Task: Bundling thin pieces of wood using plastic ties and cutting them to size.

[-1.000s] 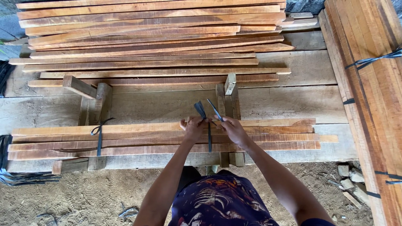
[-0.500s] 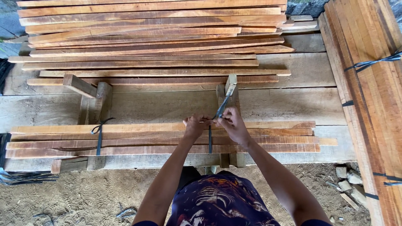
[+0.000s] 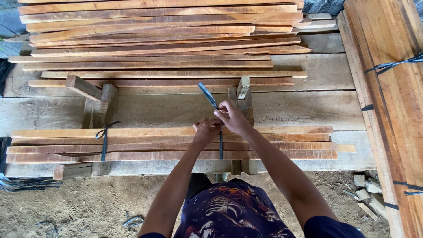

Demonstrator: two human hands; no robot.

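The loose end of the dark strap (image 3: pixel 207 94) now points up-left from the right hand (image 3: pixel 232 118); half a second ago it pointed up-right, beside the post.

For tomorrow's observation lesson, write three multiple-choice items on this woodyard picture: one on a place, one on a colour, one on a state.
1. Where are the hands working?
A. On the sandy ground
B. At the strap around the near bundle of slats
C. On the boards at the right edge

2. What colour is that strap?
A. Dark blue-black
B. Yellow
C. White

3. How is the strap's free end?
A. Lying flat on the wood
B. Cut off
C. Pulled up and away in the right hand

Answers:
1 B: left hand and right hand meet on the bundle.
2 A: the strap shows dark against the wood.
3 C: the free end slants up from the right hand's fingers.
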